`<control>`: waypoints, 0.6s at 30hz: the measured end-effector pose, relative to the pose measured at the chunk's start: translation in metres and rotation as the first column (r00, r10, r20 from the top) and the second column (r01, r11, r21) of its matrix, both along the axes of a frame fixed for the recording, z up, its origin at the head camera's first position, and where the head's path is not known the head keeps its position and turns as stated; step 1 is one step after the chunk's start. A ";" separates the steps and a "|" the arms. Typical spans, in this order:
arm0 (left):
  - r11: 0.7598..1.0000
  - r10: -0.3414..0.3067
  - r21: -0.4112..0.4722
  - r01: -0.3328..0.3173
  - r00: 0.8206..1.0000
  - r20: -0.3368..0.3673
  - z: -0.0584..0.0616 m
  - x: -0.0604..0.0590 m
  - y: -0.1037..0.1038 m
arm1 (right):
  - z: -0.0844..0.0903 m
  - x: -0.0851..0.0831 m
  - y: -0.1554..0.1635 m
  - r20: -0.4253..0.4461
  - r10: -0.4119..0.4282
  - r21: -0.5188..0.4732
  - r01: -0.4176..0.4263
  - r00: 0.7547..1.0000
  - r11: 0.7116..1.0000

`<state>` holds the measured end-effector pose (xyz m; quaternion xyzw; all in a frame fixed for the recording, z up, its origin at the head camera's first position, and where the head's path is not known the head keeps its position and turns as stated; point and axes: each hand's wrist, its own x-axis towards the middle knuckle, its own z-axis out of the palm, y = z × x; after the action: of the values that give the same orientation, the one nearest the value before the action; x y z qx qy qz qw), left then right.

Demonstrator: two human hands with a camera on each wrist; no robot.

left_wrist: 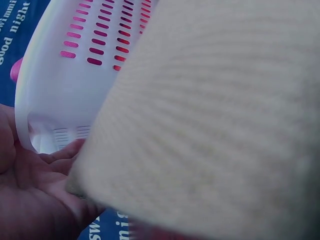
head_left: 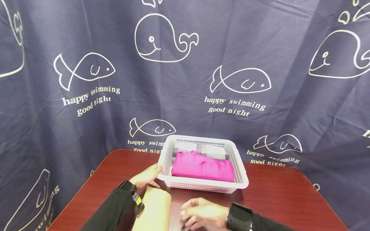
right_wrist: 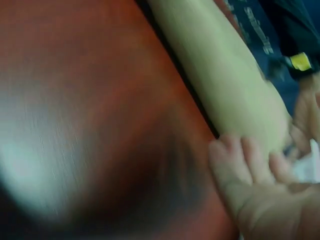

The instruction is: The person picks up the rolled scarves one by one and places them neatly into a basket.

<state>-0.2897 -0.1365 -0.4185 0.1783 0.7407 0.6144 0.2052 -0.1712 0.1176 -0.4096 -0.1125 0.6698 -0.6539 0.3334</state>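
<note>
A white plastic basket (head_left: 208,185) stands at the back of the table, holding a folded bright pink cloth (head_left: 203,166) and, behind it, a folded grey-and-white checked cloth (head_left: 214,150). My left hand (head_left: 147,175) grips the basket's front left corner, thumb at the rim and fingers beneath. Beside my left wrist lies a long beige folded cloth (head_left: 154,208); up close in the left wrist view this cloth (left_wrist: 200,125) looks ribbed and hides part of the basket (left_wrist: 65,85). To the cloth's right, my right hand (head_left: 203,212) hovers over the table, fingers loosely bent around nothing.
The reddish-brown wooden table (head_left: 277,192) extends on both sides of the basket. Close behind its back edge hangs a dark blue curtain (head_left: 185,86) printed with white whales, fish and lettering. Dark bands (head_left: 239,216) wrap both wrists.
</note>
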 end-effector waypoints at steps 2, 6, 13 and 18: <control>1.000 0.000 -0.002 0.000 1.000 -0.001 -0.002 0.000 0.000 | -0.009 0.006 -0.010 0.014 -0.027 0.038 0.026 1.000 0.999; 1.000 -0.001 -0.003 0.001 1.000 -0.002 -0.004 0.000 -0.001 | -0.022 0.015 -0.031 -0.078 -0.065 0.182 0.078 0.995 0.980; 1.000 0.007 -0.001 -0.007 1.000 0.011 -0.006 -0.001 -0.001 | -0.022 0.028 -0.059 -0.059 -0.188 0.169 0.196 0.980 0.966; 1.000 0.008 0.000 -0.008 1.000 0.009 -0.005 -0.002 -0.001 | -0.025 0.034 -0.078 -0.029 -0.296 0.143 0.297 0.955 0.944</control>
<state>-0.2913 -0.1373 -0.4238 0.1725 0.7404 0.6162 0.2059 -0.1373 0.0397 -0.4348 0.0120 0.7261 -0.6455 0.2363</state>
